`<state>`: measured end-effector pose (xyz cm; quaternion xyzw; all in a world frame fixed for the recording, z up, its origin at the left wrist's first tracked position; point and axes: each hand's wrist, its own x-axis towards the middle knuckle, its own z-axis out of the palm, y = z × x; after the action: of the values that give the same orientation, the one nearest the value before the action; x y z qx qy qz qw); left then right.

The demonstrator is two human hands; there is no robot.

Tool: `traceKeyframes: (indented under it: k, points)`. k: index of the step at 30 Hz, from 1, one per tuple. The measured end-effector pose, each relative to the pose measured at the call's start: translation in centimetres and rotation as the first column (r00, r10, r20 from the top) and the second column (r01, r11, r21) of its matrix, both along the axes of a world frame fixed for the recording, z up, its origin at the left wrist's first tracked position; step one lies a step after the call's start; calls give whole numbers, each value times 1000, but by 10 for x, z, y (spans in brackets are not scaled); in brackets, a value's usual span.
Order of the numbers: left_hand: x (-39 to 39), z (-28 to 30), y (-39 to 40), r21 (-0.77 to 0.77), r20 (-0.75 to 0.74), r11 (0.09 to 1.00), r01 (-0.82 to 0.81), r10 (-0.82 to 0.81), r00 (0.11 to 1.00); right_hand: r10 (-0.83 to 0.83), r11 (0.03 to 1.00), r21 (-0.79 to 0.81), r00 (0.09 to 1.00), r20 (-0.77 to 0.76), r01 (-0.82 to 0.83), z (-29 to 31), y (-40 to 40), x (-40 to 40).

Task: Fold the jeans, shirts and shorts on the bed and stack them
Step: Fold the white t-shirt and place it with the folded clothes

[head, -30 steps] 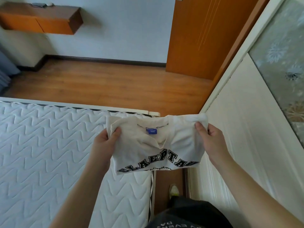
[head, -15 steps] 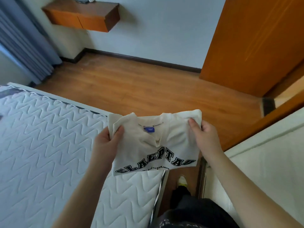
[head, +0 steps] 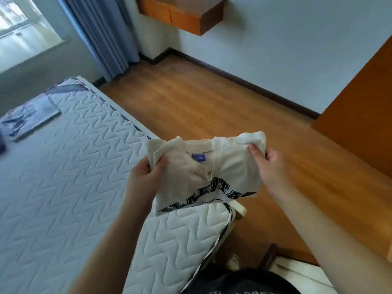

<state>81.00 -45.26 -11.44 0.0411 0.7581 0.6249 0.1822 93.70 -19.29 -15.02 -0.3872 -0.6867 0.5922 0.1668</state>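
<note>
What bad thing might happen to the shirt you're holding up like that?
The folded shirt is in the air, held only at its top corners by the left hand and right hand, so the fold may fall open. It also hangs over the edge of the bed, so a slip might drop it on the floor.

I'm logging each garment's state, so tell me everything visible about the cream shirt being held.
The cream shirt looks like soft cotton, folded into a compact rectangle, with black arched lettering and a small blue neck label. It hangs in the air over the mattress corner, gripped at its top corners by the left hand and right hand.
</note>
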Motion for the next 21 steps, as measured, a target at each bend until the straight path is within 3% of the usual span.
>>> traceKeyframes:
  k: [6,14,21]
  points:
    - [-26,-6,29,54,49,998,20,-23,999,31,998,57,1000,-2,-31,1,18,-7]
    - [-50,-11,92,116,41,982,150,-156,987,-70,996,46,998,-7,70,9,67,-7]
    - [-80,-26,176,112,100,989,96,-107,989,-64,995,83,998,3,64,-4,155,-39]
